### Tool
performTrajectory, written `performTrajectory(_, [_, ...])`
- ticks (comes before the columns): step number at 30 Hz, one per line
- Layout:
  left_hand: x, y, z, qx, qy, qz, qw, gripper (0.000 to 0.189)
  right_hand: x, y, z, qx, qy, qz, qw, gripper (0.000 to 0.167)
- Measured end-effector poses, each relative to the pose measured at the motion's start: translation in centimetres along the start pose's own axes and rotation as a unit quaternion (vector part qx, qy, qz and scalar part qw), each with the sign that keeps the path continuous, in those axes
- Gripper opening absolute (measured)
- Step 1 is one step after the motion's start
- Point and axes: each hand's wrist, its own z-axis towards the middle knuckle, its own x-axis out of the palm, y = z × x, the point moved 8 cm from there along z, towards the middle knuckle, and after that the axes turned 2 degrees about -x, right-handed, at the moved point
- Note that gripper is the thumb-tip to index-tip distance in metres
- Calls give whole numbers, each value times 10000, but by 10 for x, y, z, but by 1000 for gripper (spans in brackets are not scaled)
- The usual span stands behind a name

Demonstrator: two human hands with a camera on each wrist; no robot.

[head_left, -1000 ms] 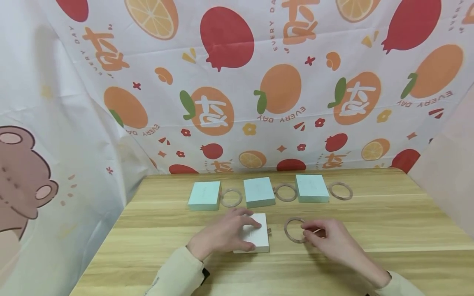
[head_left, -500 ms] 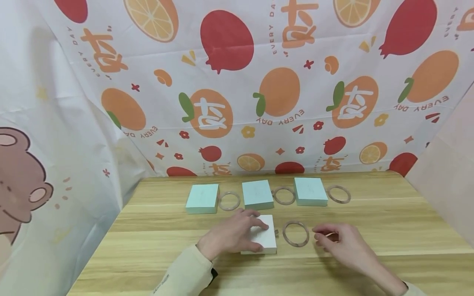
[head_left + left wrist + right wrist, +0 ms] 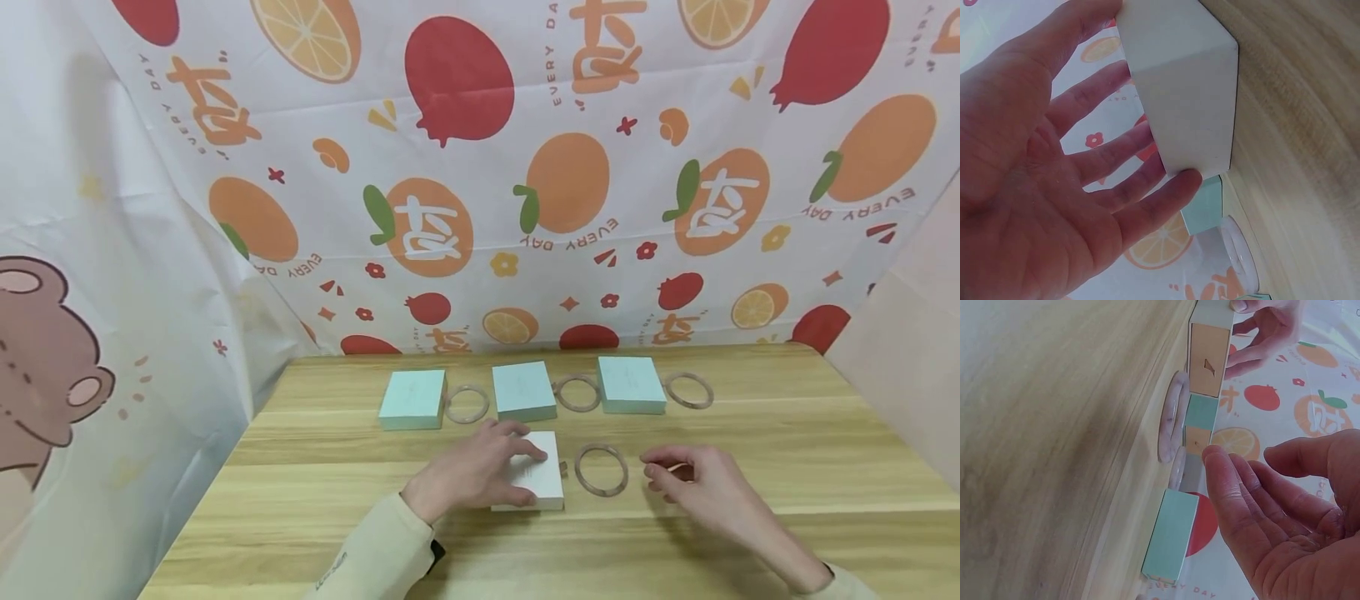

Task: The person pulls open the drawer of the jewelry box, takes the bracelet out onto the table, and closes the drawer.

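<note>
My left hand (image 3: 480, 468) rests on a small white box (image 3: 542, 467), fingers spread over its top. In the left wrist view the outstretched fingertips (image 3: 1192, 177) touch the box along its edges. The box's right end, seen in the right wrist view, is a tan drawer front (image 3: 1209, 361) with a small ribbon tab. Just right of it a greyish-pink marbled bangle (image 3: 624, 471) lies flat on the table, close to the tab. My right hand (image 3: 701, 483) hovers right of the bangle, fingers loosely bent with nothing between them.
Behind, a row of pale mint boxes, left (image 3: 412, 396), middle (image 3: 523, 387) and right (image 3: 630, 382), each has a similar bangle at its right side. Printed fruit cloth (image 3: 480, 208) hangs behind the wooden table (image 3: 300, 500).
My right hand has let go of the front bangle and drawn back to the right. The white box has slid right under my left hand, nearer the bangle.
</note>
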Motion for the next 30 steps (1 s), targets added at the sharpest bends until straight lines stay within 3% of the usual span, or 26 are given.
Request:
performTrajectory(8, [-2, 2, 1, 8, -48, 64, 10000, 48, 1, 0, 4, -96, 32, 87, 9999, 20])
performTrajectory(30, [2, 2, 3, 166, -86, 193, 9996, 51, 0, -8, 3, 150, -82, 25, 9999, 19])
